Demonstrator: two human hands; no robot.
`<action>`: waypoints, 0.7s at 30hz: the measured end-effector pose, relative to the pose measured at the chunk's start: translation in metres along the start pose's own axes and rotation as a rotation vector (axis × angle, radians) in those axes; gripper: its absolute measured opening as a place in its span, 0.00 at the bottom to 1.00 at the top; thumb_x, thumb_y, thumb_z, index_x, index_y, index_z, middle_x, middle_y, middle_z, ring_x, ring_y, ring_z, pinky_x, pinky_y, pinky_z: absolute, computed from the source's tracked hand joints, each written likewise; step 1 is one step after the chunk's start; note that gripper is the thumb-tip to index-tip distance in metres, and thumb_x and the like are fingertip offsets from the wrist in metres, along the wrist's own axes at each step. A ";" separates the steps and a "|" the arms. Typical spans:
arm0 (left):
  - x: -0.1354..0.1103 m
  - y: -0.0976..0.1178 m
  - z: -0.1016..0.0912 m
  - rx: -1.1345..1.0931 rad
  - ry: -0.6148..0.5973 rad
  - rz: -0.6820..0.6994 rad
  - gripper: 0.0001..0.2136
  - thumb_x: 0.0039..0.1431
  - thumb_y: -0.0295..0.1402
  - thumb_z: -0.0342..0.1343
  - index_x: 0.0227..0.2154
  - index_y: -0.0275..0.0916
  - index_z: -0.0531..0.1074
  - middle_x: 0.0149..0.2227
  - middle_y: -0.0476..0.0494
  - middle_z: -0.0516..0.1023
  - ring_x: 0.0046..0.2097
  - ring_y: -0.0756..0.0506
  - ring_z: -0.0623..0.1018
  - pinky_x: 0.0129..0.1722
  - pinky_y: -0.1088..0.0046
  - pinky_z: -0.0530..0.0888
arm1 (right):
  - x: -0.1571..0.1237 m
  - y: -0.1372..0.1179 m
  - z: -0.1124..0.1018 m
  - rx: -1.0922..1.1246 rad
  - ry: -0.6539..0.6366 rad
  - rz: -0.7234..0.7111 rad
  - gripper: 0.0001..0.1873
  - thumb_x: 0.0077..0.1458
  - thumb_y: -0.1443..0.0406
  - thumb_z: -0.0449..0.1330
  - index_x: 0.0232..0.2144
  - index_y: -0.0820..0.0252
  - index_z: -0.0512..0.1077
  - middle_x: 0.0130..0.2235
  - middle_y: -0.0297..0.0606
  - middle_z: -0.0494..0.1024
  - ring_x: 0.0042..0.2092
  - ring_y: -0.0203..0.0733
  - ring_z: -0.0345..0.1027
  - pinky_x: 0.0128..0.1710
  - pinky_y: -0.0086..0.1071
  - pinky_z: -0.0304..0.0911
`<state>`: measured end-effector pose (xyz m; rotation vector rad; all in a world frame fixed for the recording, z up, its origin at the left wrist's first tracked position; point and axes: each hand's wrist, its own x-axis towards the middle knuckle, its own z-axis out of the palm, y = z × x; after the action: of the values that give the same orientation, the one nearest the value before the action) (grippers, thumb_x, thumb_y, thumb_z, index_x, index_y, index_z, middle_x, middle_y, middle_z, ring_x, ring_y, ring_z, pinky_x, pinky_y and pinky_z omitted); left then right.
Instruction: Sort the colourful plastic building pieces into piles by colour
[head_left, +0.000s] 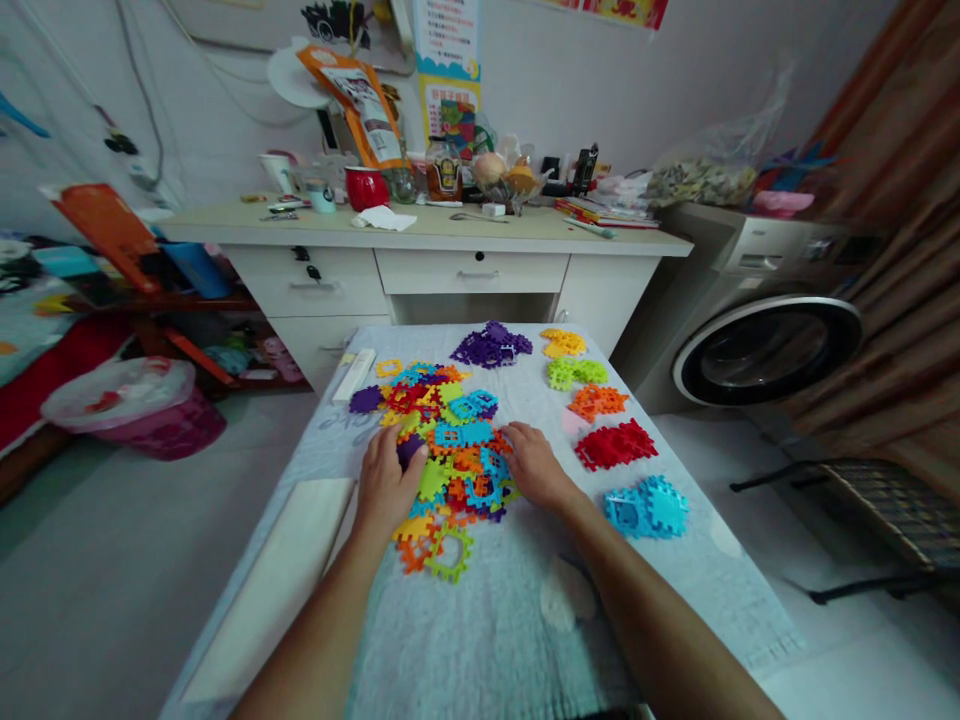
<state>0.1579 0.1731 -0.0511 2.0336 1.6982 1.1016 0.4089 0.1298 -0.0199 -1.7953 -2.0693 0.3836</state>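
Observation:
A mixed heap of colourful plastic gear-edged building pieces (433, 480) lies on the cloth-covered table. At its left side my left hand (386, 480) has thumb and fingers around a dark purple piece (409, 450). My right hand (538, 468) rests against the heap's right edge, fingers apart and touching near an orange piece (498, 441); its thumb is mostly hidden. Between the hands lies a blue piece with window openings (463, 433). Closest to me in the heap is a lime green frame piece (451, 553).
Single-colour groups surround the heap: purple (491, 345), yellow (562, 343), green (576, 373), orange (598, 402), red (616, 445) and blue (646, 507). A long white board (270, 580) lies along the left edge. Behind stands a cluttered desk (472, 236); a washing machine (750, 270) is at right.

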 end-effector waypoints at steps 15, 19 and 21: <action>-0.001 0.004 -0.001 -0.026 0.024 0.001 0.24 0.59 0.43 0.52 0.56 0.38 0.63 0.55 0.33 0.67 0.60 0.37 0.67 0.62 0.52 0.64 | 0.008 0.005 0.021 0.067 0.117 0.006 0.21 0.60 0.67 0.56 0.55 0.60 0.68 0.51 0.47 0.74 0.53 0.49 0.63 0.55 0.41 0.55; -0.002 0.004 -0.001 -0.020 0.016 0.002 0.24 0.60 0.42 0.51 0.56 0.38 0.62 0.56 0.33 0.67 0.60 0.36 0.67 0.62 0.52 0.64 | 0.012 0.003 0.018 0.094 0.105 0.023 0.20 0.58 0.67 0.58 0.54 0.59 0.70 0.49 0.44 0.77 0.50 0.48 0.65 0.53 0.40 0.56; -0.002 0.004 -0.001 -0.019 0.018 0.006 0.24 0.60 0.42 0.51 0.57 0.37 0.62 0.56 0.33 0.67 0.60 0.36 0.67 0.61 0.52 0.64 | 0.013 0.005 0.017 0.126 0.123 0.016 0.19 0.57 0.68 0.59 0.52 0.59 0.71 0.47 0.43 0.78 0.48 0.47 0.66 0.52 0.38 0.57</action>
<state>0.1600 0.1699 -0.0487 2.0242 1.6852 1.1364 0.4043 0.1438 -0.0359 -1.7182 -1.9057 0.3887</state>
